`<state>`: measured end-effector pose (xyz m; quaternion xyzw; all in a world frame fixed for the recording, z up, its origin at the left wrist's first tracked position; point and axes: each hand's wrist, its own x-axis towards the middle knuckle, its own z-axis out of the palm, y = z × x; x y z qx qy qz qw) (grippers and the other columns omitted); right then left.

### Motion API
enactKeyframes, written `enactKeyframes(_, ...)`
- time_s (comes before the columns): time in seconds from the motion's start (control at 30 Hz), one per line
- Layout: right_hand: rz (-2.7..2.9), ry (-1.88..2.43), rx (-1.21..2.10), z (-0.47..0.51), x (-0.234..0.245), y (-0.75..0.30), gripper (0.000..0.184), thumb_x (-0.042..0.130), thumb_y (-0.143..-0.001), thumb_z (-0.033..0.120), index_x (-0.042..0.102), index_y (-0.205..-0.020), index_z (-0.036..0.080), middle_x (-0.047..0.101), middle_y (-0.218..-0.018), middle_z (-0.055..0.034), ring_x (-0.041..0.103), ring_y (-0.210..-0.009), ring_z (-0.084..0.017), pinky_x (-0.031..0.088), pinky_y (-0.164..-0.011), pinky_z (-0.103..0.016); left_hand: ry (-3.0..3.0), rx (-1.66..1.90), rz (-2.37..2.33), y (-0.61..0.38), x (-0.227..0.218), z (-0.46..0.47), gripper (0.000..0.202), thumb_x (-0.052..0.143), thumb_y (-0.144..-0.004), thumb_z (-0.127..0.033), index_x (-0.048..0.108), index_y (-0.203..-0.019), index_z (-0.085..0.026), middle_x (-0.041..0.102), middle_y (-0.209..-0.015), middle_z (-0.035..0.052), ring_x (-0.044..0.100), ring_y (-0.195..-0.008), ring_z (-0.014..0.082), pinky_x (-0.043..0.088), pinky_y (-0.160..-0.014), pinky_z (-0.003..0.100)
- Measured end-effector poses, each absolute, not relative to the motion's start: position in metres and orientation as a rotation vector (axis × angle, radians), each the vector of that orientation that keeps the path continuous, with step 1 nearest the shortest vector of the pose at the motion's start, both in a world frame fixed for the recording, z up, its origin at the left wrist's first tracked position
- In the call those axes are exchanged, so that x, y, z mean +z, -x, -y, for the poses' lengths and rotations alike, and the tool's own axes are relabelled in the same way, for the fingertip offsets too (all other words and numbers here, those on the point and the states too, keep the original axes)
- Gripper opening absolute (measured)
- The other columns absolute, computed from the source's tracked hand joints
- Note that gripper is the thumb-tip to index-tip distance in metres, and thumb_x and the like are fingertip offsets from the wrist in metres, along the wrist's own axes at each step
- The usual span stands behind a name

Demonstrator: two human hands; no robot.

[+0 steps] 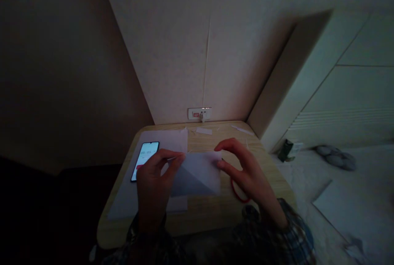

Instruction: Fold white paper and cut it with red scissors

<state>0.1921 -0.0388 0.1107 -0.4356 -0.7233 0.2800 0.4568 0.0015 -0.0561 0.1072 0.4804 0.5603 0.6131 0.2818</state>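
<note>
A folded sheet of white paper point(197, 174) is held up over the table, with a diagonal fold line or layer edge running across it. My left hand point(158, 179) pinches its upper left corner between thumb and fingers. At the upper right corner is my right hand point(241, 166), its thumb and index finger apart in a C shape, the thumb at the paper's right edge. Below the right hand a red loop point(237, 193), like a scissors handle, lies partly hidden. Beside my left hand a phone point(147, 152) with a lit timer screen rests on larger white paper point(123, 203).
The small wooden table point(203, 220) stands against a wall with a power socket point(199, 113). Paper scraps point(204, 131) lie along its back edge. To the right, a grey soft object point(335, 157), a dark green box point(285, 150) and a flat white sheet point(344, 203) lie lower down.
</note>
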Motion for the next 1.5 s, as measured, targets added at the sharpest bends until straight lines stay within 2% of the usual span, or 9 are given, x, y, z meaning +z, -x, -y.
enactKeyframes(0.07,1.729,1.104,0.799,0.040,0.111,-0.183,0.007,0.061,-0.081,0.027,0.058,-0.078,0.020,0.060,-0.078,-0.0014,0.058,-0.078,-0.018,0.045,-0.071,-0.029,-1.308,1.614,-1.450,-0.003,0.105,0.055,0.005,0.066,-0.071,-0.022,0.063,-0.067,-0.020,0.066,-0.066,-0.0024,0.063,-0.067,0.0151,0.052,-0.064,0.025)
enactKeyframes(0.13,1.630,1.113,0.876,0.040,0.109,-0.178,0.013,0.060,-0.081,0.027,0.056,-0.071,0.020,0.058,-0.069,0.0003,0.056,-0.070,-0.016,0.044,-0.064,-0.026,-1.300,1.572,-1.378,-0.004,0.103,0.053,0.005,0.067,-0.071,-0.024,0.064,-0.074,-0.021,0.066,-0.070,-0.0024,0.062,-0.067,0.0142,0.051,-0.062,0.024)
enactKeyframes(0.3,1.408,1.056,1.028,0.041,0.106,-0.176,0.015,0.061,-0.079,0.029,0.054,-0.070,0.020,0.052,-0.063,0.0028,0.052,-0.061,-0.014,0.040,-0.054,-0.023,-1.128,1.314,-1.244,-0.005,0.103,0.053,0.025,0.072,-0.064,-0.027,0.062,-0.086,-0.019,0.069,-0.074,-0.0002,0.065,-0.066,0.0172,0.051,-0.055,0.026)
enactKeyframes(0.5,1.313,1.083,1.027,0.041,0.108,-0.172,0.019,0.063,-0.076,0.032,0.051,-0.066,0.020,0.051,-0.063,0.0021,0.051,-0.061,-0.014,0.041,-0.053,-0.023,-1.152,1.182,-1.289,-0.007,0.104,0.057,0.030,0.073,-0.063,-0.031,0.062,-0.086,-0.016,0.072,-0.080,0.0040,0.068,-0.072,0.0228,0.054,-0.058,0.031)
enactKeyframes(0.93,1.403,1.048,1.096,0.043,0.108,-0.177,0.011,0.062,-0.078,0.031,0.057,-0.076,0.022,0.060,-0.071,0.0005,0.057,-0.068,-0.016,0.046,-0.061,-0.026,-1.230,1.189,-1.382,-0.005,0.105,0.054,0.028,0.071,-0.065,-0.031,0.060,-0.088,-0.018,0.071,-0.081,0.0035,0.068,-0.074,0.0226,0.054,-0.055,0.030)
enactKeyframes(1.13,1.314,1.049,1.074,0.040,0.102,-0.183,0.015,0.065,-0.076,0.028,0.057,-0.066,0.020,0.056,-0.062,0.0031,0.051,-0.059,-0.013,0.040,-0.054,-0.023,-1.153,1.303,-1.243,-0.005,0.104,0.053,0.036,0.069,-0.068,-0.030,0.056,-0.101,-0.021,0.071,-0.087,0.0029,0.067,-0.071,0.0181,0.053,-0.056,0.025)
enactKeyframes(1.27,1.161,1.049,1.200,0.039,0.099,-0.184,0.013,0.070,-0.071,0.029,0.062,-0.069,0.019,0.060,-0.065,0.0024,0.052,-0.061,-0.012,0.039,-0.055,-0.022,-1.070,1.440,-1.149,0.002,0.104,0.053,0.036,0.056,-0.081,-0.040,0.056,-0.112,-0.025,0.069,-0.096,0.0037,0.066,-0.071,0.0145,0.050,-0.055,0.021)
enactKeyframes(1.37,1.076,1.050,1.307,0.040,0.097,-0.185,0.014,0.072,-0.069,0.030,0.065,-0.067,0.018,0.061,-0.065,0.0023,0.051,-0.059,-0.011,0.038,-0.052,-0.020,-1.072,1.491,-1.088,0.008,0.105,0.054,0.028,0.050,-0.086,-0.039,0.060,-0.110,-0.028,0.067,-0.104,0.0025,0.064,-0.080,0.0129,0.050,-0.063,0.019)
enactKeyframes(1.5,1.004,1.025,1.425,0.042,0.096,-0.185,0.014,0.073,-0.068,0.029,0.065,-0.065,0.018,0.058,-0.060,0.0038,0.048,-0.051,-0.008,0.034,-0.045,-0.019,-1.179,1.465,-1.059,0.010,0.104,0.054,0.017,0.055,-0.085,-0.031,0.067,-0.096,-0.028,0.067,-0.104,-0.0007,0.062,-0.087,0.0121,0.049,-0.068,0.018)
